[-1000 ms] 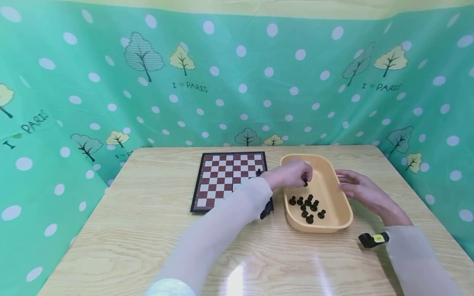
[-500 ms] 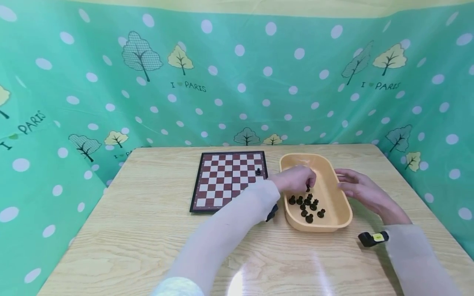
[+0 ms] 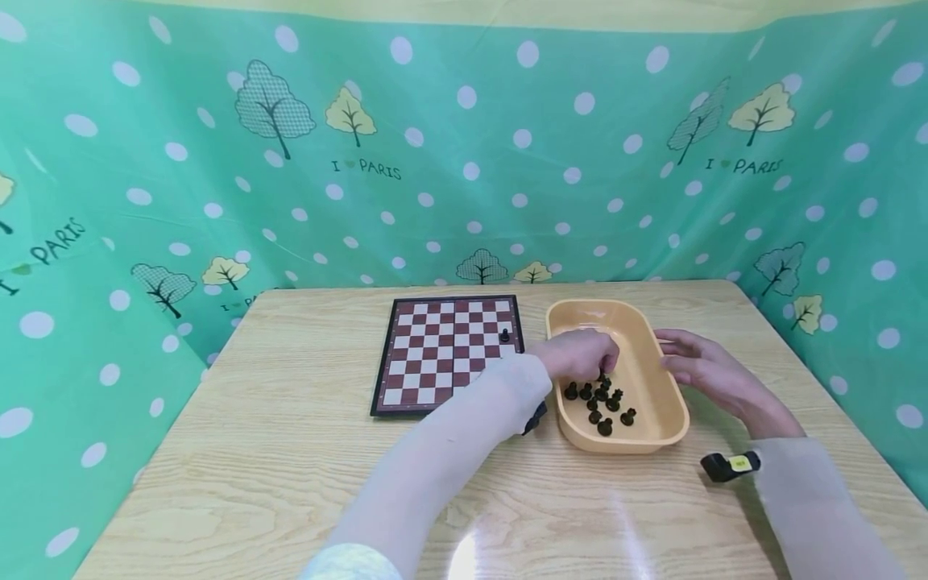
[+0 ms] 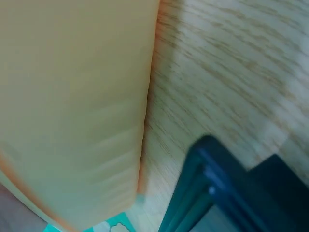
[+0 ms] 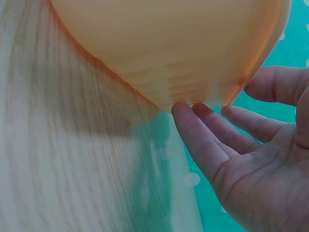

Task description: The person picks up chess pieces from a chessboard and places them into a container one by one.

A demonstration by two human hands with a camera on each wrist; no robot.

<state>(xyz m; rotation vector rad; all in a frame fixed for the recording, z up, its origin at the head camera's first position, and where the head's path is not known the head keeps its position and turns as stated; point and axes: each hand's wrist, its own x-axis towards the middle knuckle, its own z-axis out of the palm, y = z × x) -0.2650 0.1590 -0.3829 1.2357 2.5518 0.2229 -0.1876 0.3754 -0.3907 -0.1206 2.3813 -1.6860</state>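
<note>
My left hand (image 3: pixel 586 354) reaches over the near-left rim of a tan plastic basin (image 3: pixel 656 379), fingers curled down inside it. Its fingertips pinch a small black chess piece (image 3: pixel 602 375), mostly hidden beneath the hand. Just in front of it, several black chess pieces (image 3: pixel 605 428) stand on the basin floor. My right hand (image 3: pixel 699 362) rests against the basin's right side; in the right wrist view its extended fingers (image 5: pixel 200 137) touch the outer wall and the thumb lies at the rim. The left wrist view shows only the basin's outer wall (image 4: pixel 77 96), not the left fingers.
Left of the basin lies a folding chessboard (image 3: pixel 416 354) with red-brown and white squares, partly covered by my left forearm. One black pawn (image 3: pixel 504 335) stands near its right edge. A green dotted curtain (image 3: pixel 464 145) hangs behind the wooden table (image 3: pixel 275 451).
My left hand has moved slightly toward me and right inside the basin, bringing the pinched chess piece close to the standing group. The right hand keeps its place on the basin.
</note>
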